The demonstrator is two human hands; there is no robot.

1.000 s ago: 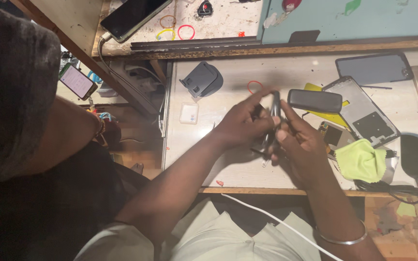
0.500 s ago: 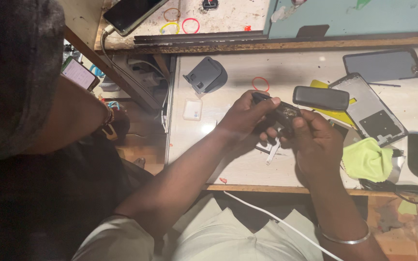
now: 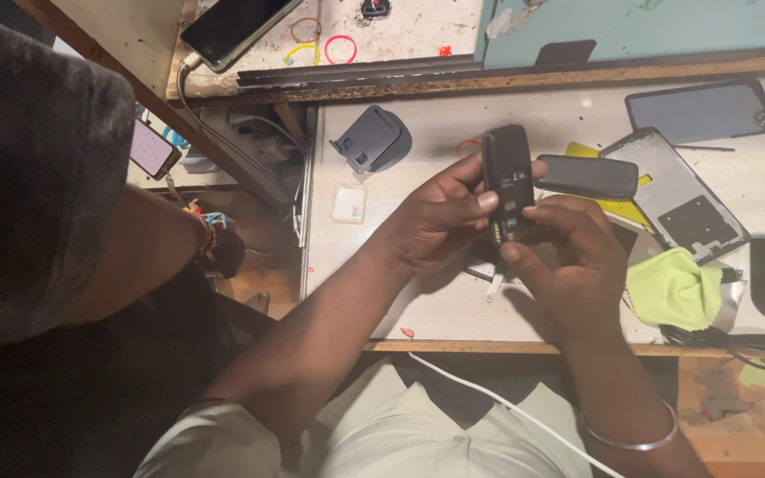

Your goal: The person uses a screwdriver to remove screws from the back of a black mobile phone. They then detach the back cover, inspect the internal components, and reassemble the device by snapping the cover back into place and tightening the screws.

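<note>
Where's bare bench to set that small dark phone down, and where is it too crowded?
The left hand and right hand both grip the small dark phone. Bare bench top lies under the left forearm, below the white square tile and grey stand. Another strip runs along the back, between the stand and dark tablet. The right side is crowded: phone frame, green cloth, cables.

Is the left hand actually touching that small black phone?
Touching. The head view shows the left hand with its thumb pressed across the front of the small black phone, while the right hand grips it from below.
</note>
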